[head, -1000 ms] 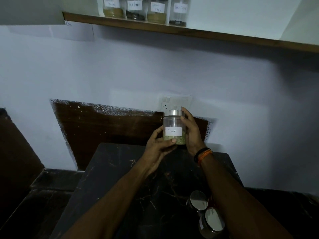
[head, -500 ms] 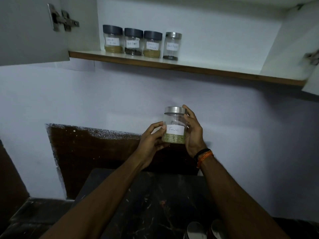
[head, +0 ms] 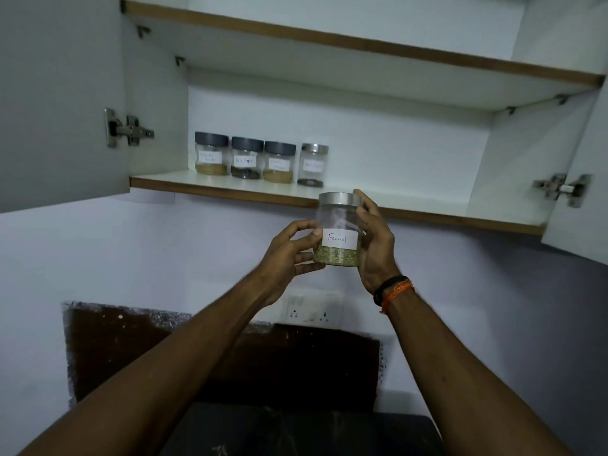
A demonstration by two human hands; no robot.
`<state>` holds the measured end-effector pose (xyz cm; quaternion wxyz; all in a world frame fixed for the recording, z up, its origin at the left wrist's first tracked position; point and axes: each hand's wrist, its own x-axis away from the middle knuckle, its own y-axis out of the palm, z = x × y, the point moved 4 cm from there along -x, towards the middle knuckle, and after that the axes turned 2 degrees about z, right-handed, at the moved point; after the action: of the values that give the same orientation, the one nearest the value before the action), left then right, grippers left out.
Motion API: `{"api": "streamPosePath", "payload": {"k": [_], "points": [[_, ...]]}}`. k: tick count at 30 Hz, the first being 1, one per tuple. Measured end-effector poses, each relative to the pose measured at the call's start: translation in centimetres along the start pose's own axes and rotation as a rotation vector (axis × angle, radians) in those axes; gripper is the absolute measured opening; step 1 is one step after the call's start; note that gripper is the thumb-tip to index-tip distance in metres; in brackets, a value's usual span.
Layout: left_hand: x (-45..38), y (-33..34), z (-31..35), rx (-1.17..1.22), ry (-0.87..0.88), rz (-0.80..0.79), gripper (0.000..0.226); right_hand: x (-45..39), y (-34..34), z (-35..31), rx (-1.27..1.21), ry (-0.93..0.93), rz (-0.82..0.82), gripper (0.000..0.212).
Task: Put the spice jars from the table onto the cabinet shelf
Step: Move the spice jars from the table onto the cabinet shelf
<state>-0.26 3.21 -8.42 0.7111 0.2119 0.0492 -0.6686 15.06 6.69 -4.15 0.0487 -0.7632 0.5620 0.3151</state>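
A clear fennel jar (head: 339, 230) with a silver lid and a white label is held upright in the air, just below the front edge of the cabinet shelf (head: 411, 205). My left hand (head: 286, 255) grips its lower left side. My right hand (head: 375, 238) wraps its right side up to the lid. Several labelled spice jars stand in a row on the shelf's left part: three with dark lids (head: 246, 158) and one with a silver lid (head: 312, 164).
Both cabinet doors stand open, the left door (head: 59, 103) and the right door (head: 589, 192). An upper shelf (head: 362, 47) runs above. A wall socket (head: 312, 307) sits below my hands. The dark table (head: 296, 432) shows at the bottom edge.
Both hands have lifted the fennel jar from just above the table up to the shelf's edge. The view has tilted upward, so the jars left on the table are out of sight.
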Motion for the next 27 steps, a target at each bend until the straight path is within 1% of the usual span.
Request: {"api": "streamPosePath", "payload": {"k": [2, 8, 10, 13, 17, 21, 25, 27], "points": [[-0.9, 0.4, 1.7, -0.034, 0.025, -0.027, 0.035, -0.7, 0.0, -0.8, -0.005, -0.028, 0.000, 0.051], [-3.4, 2.0, 7.0, -0.219, 0.134, -0.074, 0.059, -2.1, -0.2, -2.3, -0.038, -0.074, 0.000, 0.058], [-4.2, 2.6, 8.5, -0.296, 0.175, -0.105, 0.063, -2.5, -0.4, -2.5, -0.035, -0.082, -0.003, 0.059], [-5.2, 3.5, 10.0, -0.411, 0.216, -0.157, 0.055, -3.0, -0.6, -2.6, -0.024, -0.094, -0.003, 0.058], [-6.4, 4.4, 10.7, -0.490, 0.245, -0.226, 0.036, -3.7, -1.1, -2.6, -0.009, -0.104, 0.013, 0.057], [-7.5, 4.7, 10.8, -0.493, 0.250, -0.227, 0.038, -4.6, -1.7, -2.6, -0.001, -0.117, 0.009, 0.054], [-8.5, 5.0, 11.1, -0.506, 0.293, -0.206, 0.042, -5.6, -2.0, -2.7, 0.026, -0.121, -0.016, 0.057], [-9.1, 5.0, 11.4, -0.515, 0.316, -0.190, 0.042, -6.3, -2.1, -2.7, 0.016, -0.112, -0.022, 0.054]]}}
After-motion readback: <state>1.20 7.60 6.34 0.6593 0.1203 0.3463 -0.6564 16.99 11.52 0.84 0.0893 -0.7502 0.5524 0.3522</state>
